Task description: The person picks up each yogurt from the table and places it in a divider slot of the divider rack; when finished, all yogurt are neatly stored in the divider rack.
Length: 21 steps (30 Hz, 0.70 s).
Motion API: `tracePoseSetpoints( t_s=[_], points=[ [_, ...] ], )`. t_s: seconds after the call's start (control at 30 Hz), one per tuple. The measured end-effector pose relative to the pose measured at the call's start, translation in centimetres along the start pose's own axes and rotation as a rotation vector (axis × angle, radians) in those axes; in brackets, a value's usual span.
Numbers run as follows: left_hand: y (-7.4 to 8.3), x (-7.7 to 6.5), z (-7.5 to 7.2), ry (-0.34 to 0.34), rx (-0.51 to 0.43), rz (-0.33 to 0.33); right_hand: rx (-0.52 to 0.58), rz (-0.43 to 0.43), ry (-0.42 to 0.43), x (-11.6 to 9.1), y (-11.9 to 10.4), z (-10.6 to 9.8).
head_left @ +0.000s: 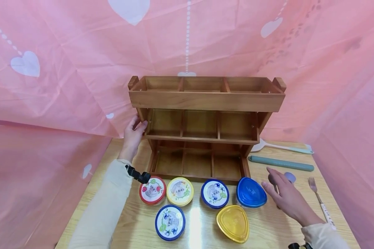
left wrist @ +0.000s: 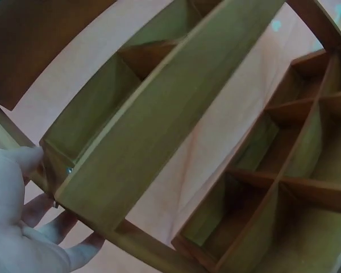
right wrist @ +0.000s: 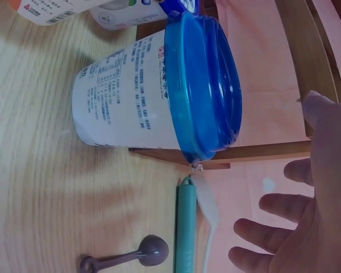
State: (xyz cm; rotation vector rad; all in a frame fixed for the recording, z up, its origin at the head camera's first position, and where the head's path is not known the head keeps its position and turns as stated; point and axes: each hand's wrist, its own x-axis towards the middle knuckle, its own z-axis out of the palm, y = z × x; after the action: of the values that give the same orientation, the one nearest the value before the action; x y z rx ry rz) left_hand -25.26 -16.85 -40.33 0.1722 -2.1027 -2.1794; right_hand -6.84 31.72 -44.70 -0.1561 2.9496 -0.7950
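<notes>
A brown three-tier wooden rack point(head_left: 208, 100) with divided compartments stands at the back of the table. My left hand point(head_left: 134, 133) grips its left side by the middle tier; in the left wrist view the thumb and fingers point(left wrist: 57, 227) lie around the side rail. Over the right of the table, my right hand point(head_left: 283, 197) has spread, relaxed fingers and holds nothing. Closest to it is a tub with a blue lid point(head_left: 251, 192), upright and apart from the hand. A dark measuring spoon point(right wrist: 153, 250) lies beneath, partly hidden by the hand in the head view.
Before the rack stand round tubs with a red rim point(head_left: 152, 190), a yellow rim point(head_left: 180, 191) and blue rims point(head_left: 215, 193), plus a yellow-lidded tub point(head_left: 233, 223). To the right lie a teal rod point(head_left: 280, 163), a spatula point(head_left: 286, 147) and a fork point(head_left: 321, 200). Pink cloth hangs behind.
</notes>
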Motion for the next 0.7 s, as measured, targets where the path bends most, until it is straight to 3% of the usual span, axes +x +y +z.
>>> tracePoseSetpoints(
  t_s=[0.33,0.7],
  points=[
    [-0.2,0.1,0.3,-0.014,0.004,0.000,0.075,0.018,-0.010,-0.4,-0.1,1.0],
    [-0.4,0.1,0.0,-0.039,0.121,0.005,0.075,0.044,-0.034,-0.8,-1.0,2.6]
  ],
)
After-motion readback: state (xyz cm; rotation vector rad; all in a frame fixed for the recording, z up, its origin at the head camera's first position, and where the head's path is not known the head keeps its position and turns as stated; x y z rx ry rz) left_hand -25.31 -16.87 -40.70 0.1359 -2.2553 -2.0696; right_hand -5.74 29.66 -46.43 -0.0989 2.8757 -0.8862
